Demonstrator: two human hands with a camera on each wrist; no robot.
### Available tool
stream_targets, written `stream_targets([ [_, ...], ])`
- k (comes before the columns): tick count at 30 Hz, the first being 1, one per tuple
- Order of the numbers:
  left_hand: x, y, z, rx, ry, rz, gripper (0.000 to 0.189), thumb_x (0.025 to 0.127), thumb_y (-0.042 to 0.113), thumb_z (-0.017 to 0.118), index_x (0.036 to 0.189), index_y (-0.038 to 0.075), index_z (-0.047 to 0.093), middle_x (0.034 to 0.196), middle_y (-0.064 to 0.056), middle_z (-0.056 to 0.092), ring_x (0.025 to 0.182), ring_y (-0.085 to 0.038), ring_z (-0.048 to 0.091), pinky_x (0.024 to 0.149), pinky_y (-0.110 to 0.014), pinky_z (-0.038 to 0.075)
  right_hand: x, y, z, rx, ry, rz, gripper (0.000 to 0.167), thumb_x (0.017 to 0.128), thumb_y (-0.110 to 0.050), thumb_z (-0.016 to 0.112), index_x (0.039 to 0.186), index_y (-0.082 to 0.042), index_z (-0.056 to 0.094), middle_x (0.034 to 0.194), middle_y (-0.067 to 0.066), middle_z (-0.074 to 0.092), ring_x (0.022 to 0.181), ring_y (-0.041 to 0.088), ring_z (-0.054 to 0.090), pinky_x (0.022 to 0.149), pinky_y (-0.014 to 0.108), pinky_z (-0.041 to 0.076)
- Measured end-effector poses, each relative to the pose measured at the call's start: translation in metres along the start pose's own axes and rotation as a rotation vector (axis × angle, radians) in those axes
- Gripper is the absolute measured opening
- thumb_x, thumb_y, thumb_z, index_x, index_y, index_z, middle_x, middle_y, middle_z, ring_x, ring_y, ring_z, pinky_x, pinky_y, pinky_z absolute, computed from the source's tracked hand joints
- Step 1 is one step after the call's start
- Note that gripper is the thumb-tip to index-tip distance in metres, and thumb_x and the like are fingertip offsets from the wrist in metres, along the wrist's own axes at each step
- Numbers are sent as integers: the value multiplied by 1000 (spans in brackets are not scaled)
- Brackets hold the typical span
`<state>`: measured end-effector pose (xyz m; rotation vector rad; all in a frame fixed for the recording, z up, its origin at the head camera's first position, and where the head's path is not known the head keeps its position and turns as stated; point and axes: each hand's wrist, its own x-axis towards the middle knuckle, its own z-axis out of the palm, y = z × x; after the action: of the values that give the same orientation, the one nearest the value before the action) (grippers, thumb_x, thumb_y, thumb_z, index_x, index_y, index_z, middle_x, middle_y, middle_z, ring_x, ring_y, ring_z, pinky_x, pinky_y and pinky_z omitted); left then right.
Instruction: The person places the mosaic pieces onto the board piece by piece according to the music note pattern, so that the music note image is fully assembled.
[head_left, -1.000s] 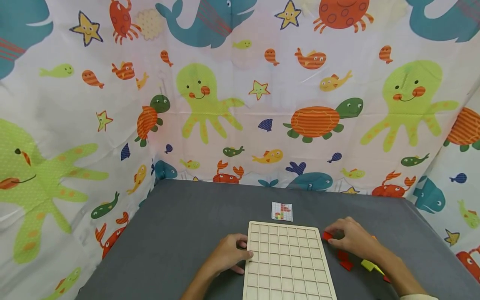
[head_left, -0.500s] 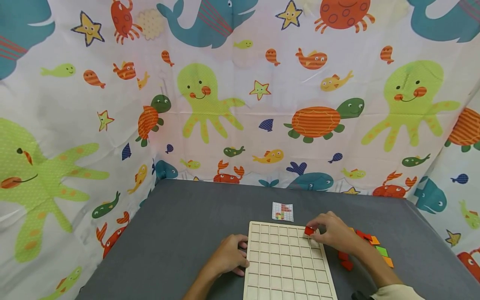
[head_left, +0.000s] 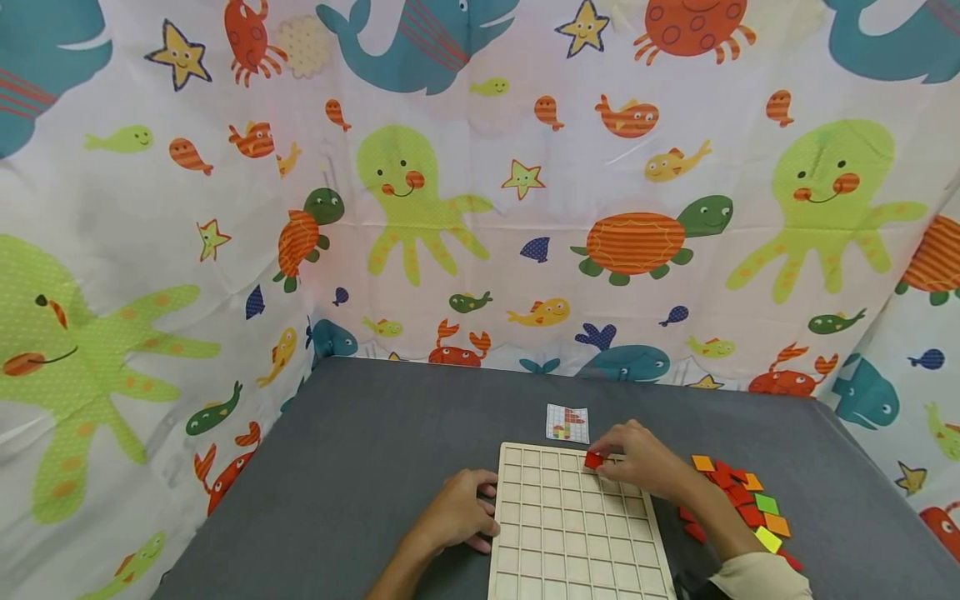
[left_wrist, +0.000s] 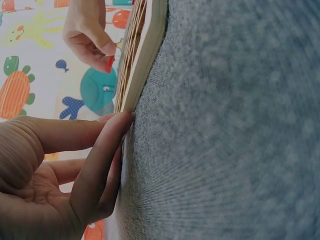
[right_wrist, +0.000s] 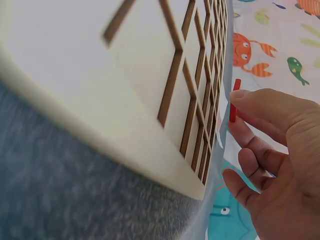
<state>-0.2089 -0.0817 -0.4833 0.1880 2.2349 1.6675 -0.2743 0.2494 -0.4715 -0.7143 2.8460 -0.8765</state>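
A pale wooden grid board [head_left: 570, 533] lies on the grey table. My left hand [head_left: 455, 517] rests at its left side, and in the left wrist view the fingertips [left_wrist: 122, 120] touch the board's edge. Over the far row of squares, my right hand [head_left: 637, 458] pinches a small red square tile [head_left: 594, 460] between thumb and index finger. The right wrist view has this red tile [right_wrist: 235, 101] held on edge above the board, its other fingers loosely curled. Whether the tile touches the board cannot be told.
Several loose tiles in red, orange, green [head_left: 767, 503] and yellow [head_left: 768, 539] lie right of the board, partly behind the right forearm. A small printed pattern card [head_left: 567, 423] lies beyond the board. A sea-animal curtain [head_left: 465, 208] surrounds the table.
My right hand has carried the red tile from the right side leftward over the board's far row. The left thumb has slipped from the board's top to its edge.
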Motion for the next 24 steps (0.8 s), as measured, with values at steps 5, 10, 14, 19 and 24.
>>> stream_targets([
  [5,0,1,0,-7,-6,-2,72,72,-25,76,140,-10,59,115,-15,60,89,-26,63,53,-40,66,6,0,3,-4,3,-45,24,92,-21,80,115,-12,81,108,-3,73,98,17,48,78,34,47],
  [10,0,0,-1,-8,-8,0,72,72,-25,76,141,-10,59,117,-15,59,90,-26,63,53,-40,66,13,2,9,12,-16,-59,23,92,-22,83,113,-12,82,108,-3,74,101,20,50,80,36,48],
  [14,-1,0,-1,-11,-11,0,72,73,-25,76,141,-10,59,116,-16,59,91,-26,64,53,-39,66,16,-1,13,16,-19,-72,23,91,-21,84,111,-11,82,105,-3,74,101,20,51,80,37,50],
  [19,-1,0,-1,-11,-3,-4,71,73,-24,76,140,-9,59,116,-15,59,91,-26,63,53,-39,66,19,-5,15,8,-6,-76,23,90,-19,84,111,-10,83,106,-2,75,98,19,51,78,34,49],
  [24,0,0,-1,-7,5,-8,71,73,-24,77,140,-8,60,115,-14,59,91,-26,64,53,-39,66,23,-6,18,5,5,-79,20,90,-18,84,109,-11,83,106,-2,76,99,18,52,81,35,50],
])
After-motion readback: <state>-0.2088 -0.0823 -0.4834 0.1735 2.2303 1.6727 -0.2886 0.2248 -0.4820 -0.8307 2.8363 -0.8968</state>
